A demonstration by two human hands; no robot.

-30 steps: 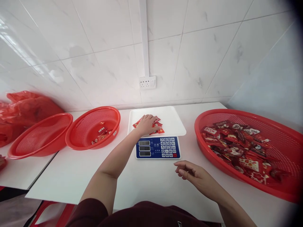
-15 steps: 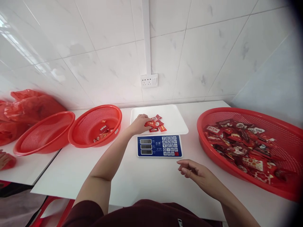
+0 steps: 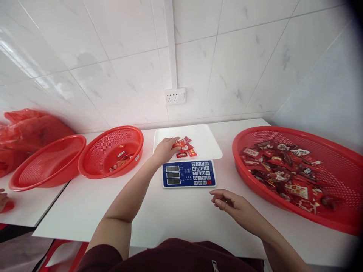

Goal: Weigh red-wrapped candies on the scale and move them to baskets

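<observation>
My left hand [image 3: 165, 150] is on the white pan [image 3: 205, 141] of a digital weighing scale, its thumb and fingers closed around part of a small pile of red wrapped candies [image 3: 186, 147]. The far fingertips are partly hidden by the hand and wrappers. In front of the pan is the scale's blue keypad panel [image 3: 188, 174] with three small displays. My right hand [image 3: 234, 206] hovers over the table just right of and below that panel. Its fingers are loosely bent and apart, with nothing in them.
At the right stands a large red basket [image 3: 263, 196] with many wrapped candies. A smaller red basket [image 3: 96, 147] with several candies and another red basket [image 3: 47, 162] are at the left, near red plastic bags [image 3: 36, 126]. Another person's hand [image 3: 2, 200] shows at the left edge.
My left hand has shifted slightly on the pile, its fingers a little more stretched. The view has turned slightly, and my right hand is almost unchanged. The other person's hand has moved left.
</observation>
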